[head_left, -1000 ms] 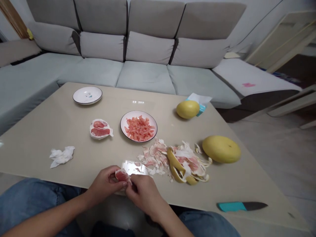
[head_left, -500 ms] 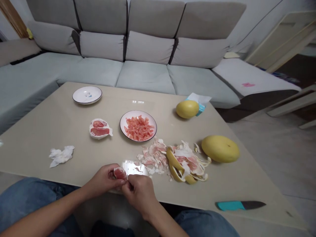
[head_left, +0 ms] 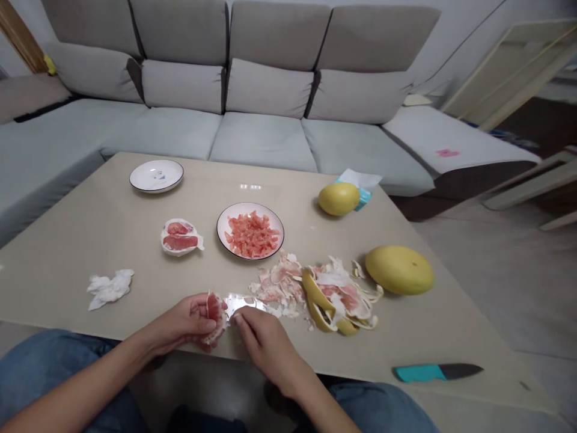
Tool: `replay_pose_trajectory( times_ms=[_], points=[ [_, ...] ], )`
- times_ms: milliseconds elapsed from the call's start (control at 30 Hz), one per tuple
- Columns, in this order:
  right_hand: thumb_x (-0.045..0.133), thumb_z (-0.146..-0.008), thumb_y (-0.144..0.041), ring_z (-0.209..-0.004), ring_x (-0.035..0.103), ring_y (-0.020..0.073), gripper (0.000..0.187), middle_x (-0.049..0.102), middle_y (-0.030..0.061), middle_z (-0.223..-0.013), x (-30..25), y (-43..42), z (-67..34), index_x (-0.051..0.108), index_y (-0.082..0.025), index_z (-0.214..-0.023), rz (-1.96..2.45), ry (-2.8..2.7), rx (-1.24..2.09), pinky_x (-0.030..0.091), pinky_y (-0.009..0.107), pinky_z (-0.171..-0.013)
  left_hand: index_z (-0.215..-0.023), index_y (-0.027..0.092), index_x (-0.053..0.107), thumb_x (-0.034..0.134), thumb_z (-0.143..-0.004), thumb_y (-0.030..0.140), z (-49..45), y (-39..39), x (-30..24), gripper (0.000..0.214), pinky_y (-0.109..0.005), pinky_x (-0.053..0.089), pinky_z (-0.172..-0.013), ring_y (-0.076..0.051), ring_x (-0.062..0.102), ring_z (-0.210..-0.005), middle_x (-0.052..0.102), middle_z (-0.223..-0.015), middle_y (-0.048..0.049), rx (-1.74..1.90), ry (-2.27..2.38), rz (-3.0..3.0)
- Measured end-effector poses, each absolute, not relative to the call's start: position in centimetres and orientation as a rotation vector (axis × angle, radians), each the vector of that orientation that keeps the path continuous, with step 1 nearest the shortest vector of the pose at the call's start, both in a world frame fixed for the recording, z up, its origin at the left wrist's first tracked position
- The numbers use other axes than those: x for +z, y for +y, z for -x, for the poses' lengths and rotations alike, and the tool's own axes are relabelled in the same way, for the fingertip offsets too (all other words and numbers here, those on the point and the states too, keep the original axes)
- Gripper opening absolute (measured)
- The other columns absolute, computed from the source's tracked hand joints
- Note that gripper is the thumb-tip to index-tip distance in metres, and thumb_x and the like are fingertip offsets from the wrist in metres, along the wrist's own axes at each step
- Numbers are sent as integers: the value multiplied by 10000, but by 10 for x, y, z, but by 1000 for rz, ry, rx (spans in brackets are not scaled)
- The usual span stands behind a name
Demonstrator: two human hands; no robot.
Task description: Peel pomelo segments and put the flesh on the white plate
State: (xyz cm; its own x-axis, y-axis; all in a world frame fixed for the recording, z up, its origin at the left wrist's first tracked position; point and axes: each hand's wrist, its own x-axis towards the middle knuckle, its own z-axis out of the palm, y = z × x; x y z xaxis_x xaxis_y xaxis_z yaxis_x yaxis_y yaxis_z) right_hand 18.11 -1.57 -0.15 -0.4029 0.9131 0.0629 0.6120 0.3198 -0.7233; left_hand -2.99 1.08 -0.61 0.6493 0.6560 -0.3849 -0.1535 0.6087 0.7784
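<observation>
A pink pomelo segment (head_left: 213,308) with pale membrane peeling open along it is gripped in my left hand (head_left: 184,323), just over the table's near edge. Close on its right, my right hand (head_left: 265,344) is closed, thumb against the bent forefinger; what it pinches, if anything, is too small to make out. Beyond my hands, a dark-rimmed plate (head_left: 222,237) bears a heap of pink pomelo pulp (head_left: 253,234). A peeled pomelo piece (head_left: 180,237) in white pith lies left of that plate. Torn membrane scraps (head_left: 282,282) and yellow-and-white peel (head_left: 318,294) are piled right of my hands.
A knife (head_left: 421,373) with a teal handle lies at the near right edge. Two whole yellow pomelos, a nearer one (head_left: 399,269) and a farther one (head_left: 339,199) by a tissue pack (head_left: 364,197), stand right. Crumpled tissue (head_left: 110,287) and another plate (head_left: 155,186) are left.
My hands have drawn slightly apart. The segment has turned more upright in my left hand, with its membrane spread open, and my right hand has shifted a little right.
</observation>
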Motion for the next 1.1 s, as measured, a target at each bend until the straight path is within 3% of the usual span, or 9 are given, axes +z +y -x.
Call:
replay_pose_trajectory(
  times_ms=[233, 333, 400, 467, 600, 700, 800, 900, 1100],
  points=[
    [417, -891, -128, -810, 668, 212, 290, 720, 105, -935, -8, -2, -205, 617, -160, -1098, 1639, -2146, 452, 436, 274, -676, -1148, 164, 548, 741, -763, 281, 31, 10, -5, 446, -221, 513, -533, -108, 534, -627, 569, -769, -21, 500, 750, -725],
    [447, -914, -209, -670, 683, 234, 240, 729, 111, -763, -7, 1, -207, 682, -164, -902, 1956, -2201, 240, 387, 276, -554, -1151, 167, 539, 729, -774, 264, 28, 8, -3, 433, -211, 508, -527, -114, 536, -655, 563, -789, -20, 530, 768, -778],
    [438, -938, -288, -602, 676, 239, 330, 711, 114, -668, -6, 2, -208, 672, -167, -739, 2102, -2192, 143, 348, 276, -508, -1194, 182, 512, 735, -765, 247, 26, 8, -3, 488, -222, 515, -537, -126, 551, -685, 566, -818, -19, 568, 797, -827],
    [450, -933, -278, -609, 676, 235, 290, 719, 114, -709, -6, 2, -207, 675, -162, -790, 2113, -2149, 109, 340, 272, -502, -1234, 199, 487, 743, -753, 237, 25, 7, -5, 547, -234, 522, -550, -135, 562, -711, 570, -855, -19, 605, 840, -866],
    [493, -890, -197, -701, 671, 209, 201, 723, 84, -857, -4, -3, -201, 628, -166, -1036, 1873, -2012, 320, 395, 258, -571, -1232, 208, 496, 741, -746, 244, 22, 4, -10, 545, -238, 518, -554, -155, 563, -767, 580, -902, -29, 665, 913, -957],
    [477, -924, -254, -698, 635, 166, 168, 697, 31, -789, 0, -13, -188, 637, -200, -920, 1591, -1946, 691, 419, 235, -625, -1234, 209, 505, 729, -755, 260, 20, 0, -10, 531, -245, 517, -579, -168, 566, -810, 594, -949, -43, 699, 967, -1022],
    [540, -900, -290, -662, 597, 140, 144, 686, 16, -820, 2, -24, -173, 642, -208, -962, 1405, -1918, 908, 410, 219, -610, -1209, 208, 530, 728, -753, 268, 18, -2, -9, 501, -256, 515, -641, -177, 592, -836, 618, -985, -48, 697, 1012, -1075],
    [513, -908, -253, -671, 588, 138, 164, 688, 26, -829, 3, -29, -166, 657, -204, -970, 1334, -1922, 925, 398, 222, -628, -1109, 195, 599, 727, -745, 274, 17, -4, -8, 394, -259, 503, -692, -189, 606, -866, 640, -999, -54, 704, 1079, -1204],
    [477, -883, -202, -520, 489, 110, 244, 593, -6, -589, -3, -30, -165, 634, -175, -698, 1360, -1961, 850, 316, 223, -524, -855, 183, 668, 713, -743, 279, 14, -9, -3, 155, -248, 462, -670, -177, 585, -768, 647, -821, -20, 651, 1244, -1496]
  ],
)
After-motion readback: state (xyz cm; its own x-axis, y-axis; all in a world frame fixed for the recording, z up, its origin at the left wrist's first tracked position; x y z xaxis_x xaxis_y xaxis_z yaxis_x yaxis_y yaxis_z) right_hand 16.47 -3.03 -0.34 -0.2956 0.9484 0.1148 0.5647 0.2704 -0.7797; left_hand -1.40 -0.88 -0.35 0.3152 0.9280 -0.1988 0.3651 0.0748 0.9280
